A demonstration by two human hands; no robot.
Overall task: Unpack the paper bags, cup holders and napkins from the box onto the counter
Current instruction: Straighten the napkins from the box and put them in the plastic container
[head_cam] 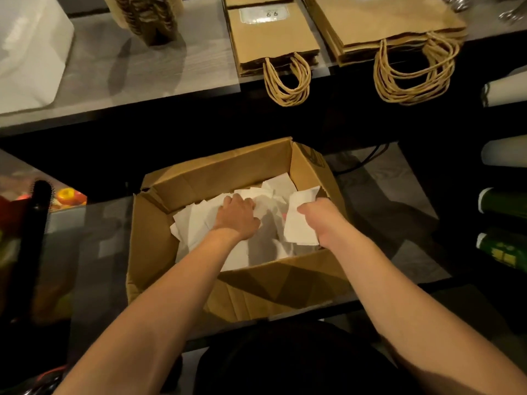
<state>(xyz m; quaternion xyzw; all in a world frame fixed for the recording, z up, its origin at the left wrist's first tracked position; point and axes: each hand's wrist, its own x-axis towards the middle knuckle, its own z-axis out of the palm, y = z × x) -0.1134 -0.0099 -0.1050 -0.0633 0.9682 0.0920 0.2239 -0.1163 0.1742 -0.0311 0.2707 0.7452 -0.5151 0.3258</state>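
An open cardboard box [216,172] sits on the floor below the counter, holding a loose heap of white napkins [194,223]. My left hand [236,215] reaches into the box and grips napkins near the middle of the heap. Near the box's right wall my right hand [316,216] holds a folded bunch of napkins [299,223]. On the grey counter [128,69] lie two stacks of brown paper bags [271,35] [390,21], their twisted handles hanging over the front edge. A stack of brown cup holders [148,15] stands at the counter's back.
A white block-shaped pack [28,47] sits at the counter's left end. Rolled items [504,206] lie on shelves to the right. A black handle [37,223] and colourful objects stand at the left. Grey tiled floor surrounds the box.
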